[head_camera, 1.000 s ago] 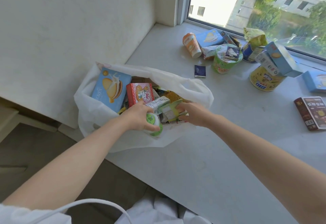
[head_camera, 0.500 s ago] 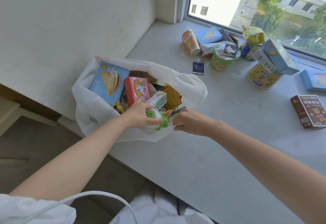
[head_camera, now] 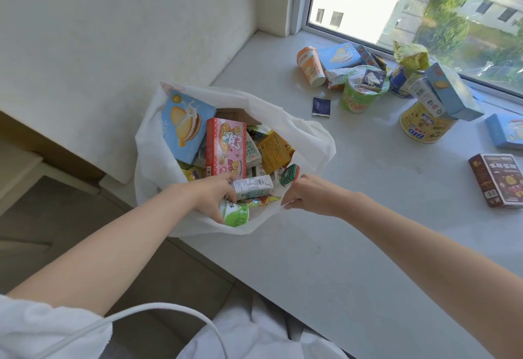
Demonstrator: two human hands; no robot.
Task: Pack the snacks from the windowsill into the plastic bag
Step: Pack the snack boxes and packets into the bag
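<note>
Since a second ago the right hand (head_camera: 307, 196) has drawn back out of the plastic bag (head_camera: 314, 143) and now pinches its near rim. The left hand (head_camera: 213, 198) has pushed the green-and-white cup (head_camera: 237, 216) lower inside, fingers curled round it. The bag (already crowded with boxes) sits at the left end of the windowsill (head_camera: 339, 245). Well apart to the right stand a green noodle cup (head_camera: 359, 95) and a yellow tin (head_camera: 423, 128), and a brown box (head_camera: 498, 179) lies there too.

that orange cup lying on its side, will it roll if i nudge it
The orange cup lies on its side on the windowsill, so it may roll, curving since it tapers. It looks like light paper, likely easy to dent.
</note>
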